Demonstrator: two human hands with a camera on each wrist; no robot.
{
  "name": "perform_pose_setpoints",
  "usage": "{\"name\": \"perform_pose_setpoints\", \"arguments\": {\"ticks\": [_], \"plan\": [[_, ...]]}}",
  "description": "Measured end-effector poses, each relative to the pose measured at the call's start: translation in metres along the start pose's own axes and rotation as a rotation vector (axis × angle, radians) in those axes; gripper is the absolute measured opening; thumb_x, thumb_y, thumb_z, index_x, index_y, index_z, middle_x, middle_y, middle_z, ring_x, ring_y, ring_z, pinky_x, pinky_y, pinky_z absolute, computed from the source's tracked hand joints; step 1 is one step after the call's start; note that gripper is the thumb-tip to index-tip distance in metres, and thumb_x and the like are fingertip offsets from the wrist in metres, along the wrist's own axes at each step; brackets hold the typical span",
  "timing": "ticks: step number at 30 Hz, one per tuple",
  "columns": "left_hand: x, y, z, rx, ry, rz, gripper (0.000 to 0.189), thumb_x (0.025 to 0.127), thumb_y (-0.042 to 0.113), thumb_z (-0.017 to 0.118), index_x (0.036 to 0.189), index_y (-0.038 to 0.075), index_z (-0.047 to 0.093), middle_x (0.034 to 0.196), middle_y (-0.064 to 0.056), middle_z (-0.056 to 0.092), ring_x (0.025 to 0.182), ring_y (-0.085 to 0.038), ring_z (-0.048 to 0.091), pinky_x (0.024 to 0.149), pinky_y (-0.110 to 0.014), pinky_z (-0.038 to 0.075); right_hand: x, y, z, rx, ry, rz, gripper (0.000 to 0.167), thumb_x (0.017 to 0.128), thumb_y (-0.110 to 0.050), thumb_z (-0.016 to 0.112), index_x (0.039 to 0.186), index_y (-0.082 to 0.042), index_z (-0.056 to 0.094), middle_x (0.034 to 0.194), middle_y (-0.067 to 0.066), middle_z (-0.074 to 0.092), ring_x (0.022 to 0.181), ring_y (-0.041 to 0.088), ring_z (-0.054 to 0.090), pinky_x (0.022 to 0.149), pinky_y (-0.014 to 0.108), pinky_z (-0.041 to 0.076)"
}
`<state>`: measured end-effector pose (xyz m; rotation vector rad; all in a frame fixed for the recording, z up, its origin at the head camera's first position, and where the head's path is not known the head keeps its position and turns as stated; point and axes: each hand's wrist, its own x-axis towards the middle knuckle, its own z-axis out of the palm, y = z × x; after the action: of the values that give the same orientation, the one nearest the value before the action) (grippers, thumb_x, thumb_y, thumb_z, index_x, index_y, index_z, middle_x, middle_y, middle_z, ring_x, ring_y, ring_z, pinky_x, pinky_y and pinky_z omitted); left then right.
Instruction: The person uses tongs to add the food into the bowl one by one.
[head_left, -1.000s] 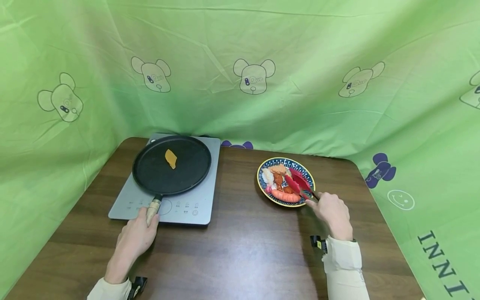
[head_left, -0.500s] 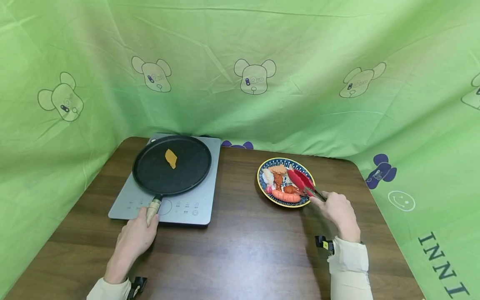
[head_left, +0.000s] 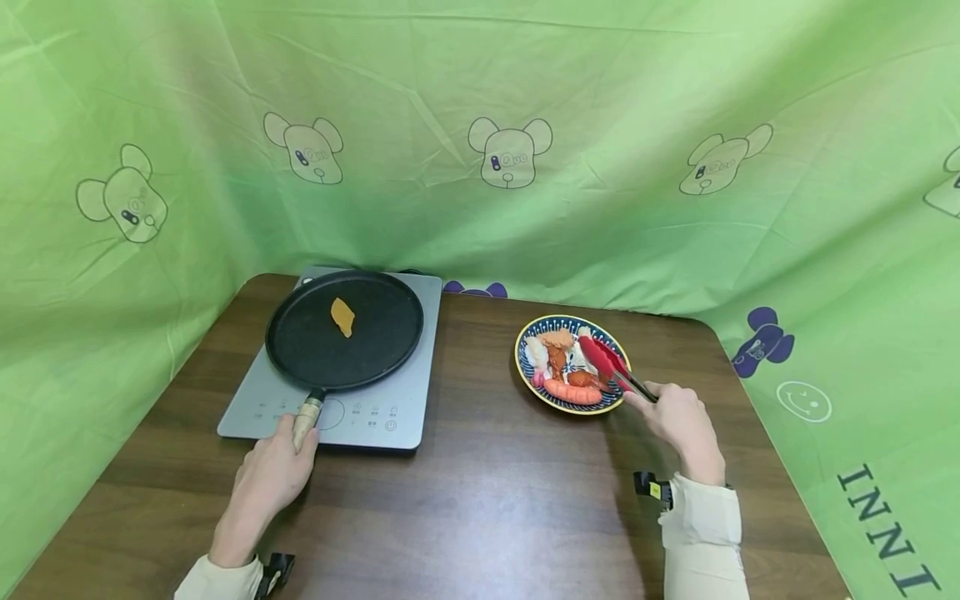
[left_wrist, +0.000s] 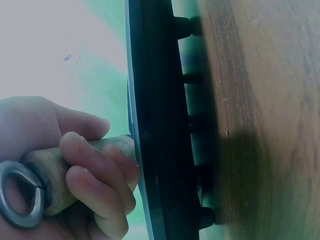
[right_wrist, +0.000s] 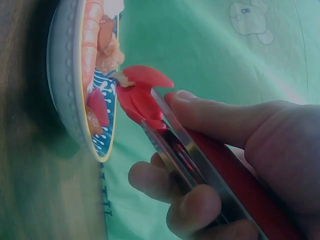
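Near the brown tabletop's (head_left: pixel 480 517) far left corner, the left hand (head_left: pixel 273 471) grips a round black pan's (head_left: pixel 367 354) wooden handle (head_left: pixel 306 423), presumably for steadiness; toward the far edge, the right hand (head_left: pixel 678 421) squeezes red-tipped metal tongs (head_left: pixel 602 358), seemingly narrowed on a beige piece (right_wrist: pixel 120 78), over a blue-patterned plate (head_left: pixel 558 322). Green cloth (head_left: pixel 828 450) reads "INNI".

The round black pan (head_left: pixel 345 358) lies flat, well left of the blue-patterned plate (head_left: pixel 562 322), a yellow-brown piece of food (head_left: pixel 342 317) on it and its pale handle (head_left: pixel 307 422), gripped by the left hand (head_left: pixel 273 467), pointing toward the person. The red-headed metal tongs (head_left: pixel 606 358), held in the right hand (head_left: pixel 678 421), slant down over the plate's right side, tips at a small pale piece (right_wrist: pixel 121 79).
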<state>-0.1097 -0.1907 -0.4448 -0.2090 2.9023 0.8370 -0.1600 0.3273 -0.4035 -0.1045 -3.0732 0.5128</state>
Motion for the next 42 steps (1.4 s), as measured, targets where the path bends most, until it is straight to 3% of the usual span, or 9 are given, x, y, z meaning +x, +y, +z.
{"name": "perform_pose_setpoints", "arguments": {"ticks": [12,31,42], "plan": [[0.000,0.000,-0.001,-0.004,-0.004,0.003,0.052,0.099,0.037,0.039,0.127,-0.007,0.034,0.071,-0.013,0.049,0.056,-0.026,0.046,0.046,-0.037,0.034,-0.003,-0.001,-0.003,0.021,0.032,-0.047,0.053,0.092,-0.048,0.056,0.116,-0.003,0.065,0.094,0.026,0.063,0.089,0.049,0.058,0.074,0.058,0.042],[-0.001,0.001,0.000,-0.014,-0.011,-0.008,0.051,0.099,0.034,0.040,0.128,-0.007,0.033,0.071,-0.012,0.047,0.056,-0.024,0.045,0.046,-0.036,0.033,-0.009,-0.020,-0.012,0.094,0.167,-0.132,0.052,0.092,-0.041,0.059,0.122,0.002,0.061,0.078,0.017,0.060,0.067,0.030,0.051,0.061,0.046,0.040],[0.000,0.000,0.001,-0.009,-0.007,-0.007,0.052,0.099,0.035,0.040,0.128,-0.007,0.033,0.071,-0.012,0.047,0.056,-0.024,0.045,0.046,-0.036,0.034,-0.010,-0.035,-0.010,0.141,0.231,-0.187,0.053,0.090,-0.037,0.064,0.123,0.005,0.059,0.101,0.033,0.061,0.076,0.038,0.059,0.069,0.053,0.044]]}}
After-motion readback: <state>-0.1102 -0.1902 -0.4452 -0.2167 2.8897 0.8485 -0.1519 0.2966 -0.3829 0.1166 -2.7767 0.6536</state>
